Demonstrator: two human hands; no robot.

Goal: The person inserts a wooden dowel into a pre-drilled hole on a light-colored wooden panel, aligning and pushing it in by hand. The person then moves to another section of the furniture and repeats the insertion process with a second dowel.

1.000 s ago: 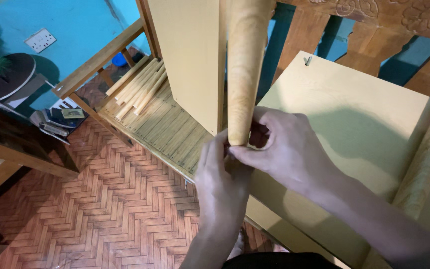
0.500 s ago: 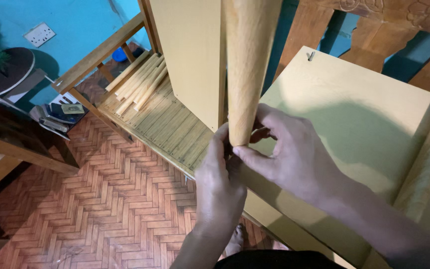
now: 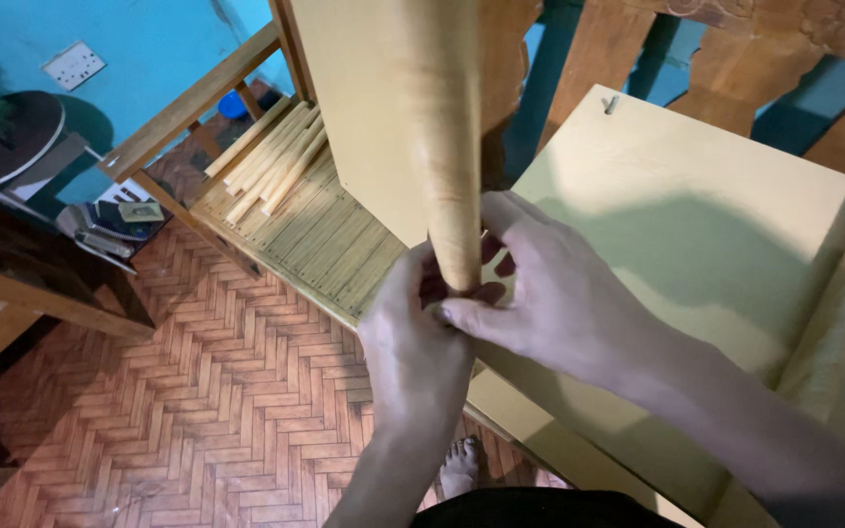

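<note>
Wooden post [image 3: 447,147] top beyond frame

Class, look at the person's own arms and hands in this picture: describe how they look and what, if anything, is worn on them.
Both the left hand and right hand are bare: no gloves, rings, watch or bracelets visible. Both forearms are uncovered too, with no sleeves showing in the frame.

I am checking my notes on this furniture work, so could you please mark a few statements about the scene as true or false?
1. Both hands, the left hand and the right hand, meet at the lower end of the upright wooden post. True.
2. The floor is grey carpet. False: it is reddish herringbone wood.
3. Loose wooden sticks lie on the slatted shelf. True.
4. The flat pale board is painted blue. False: it is pale yellow.
5. A bare foot shows below the hands. True.
</note>
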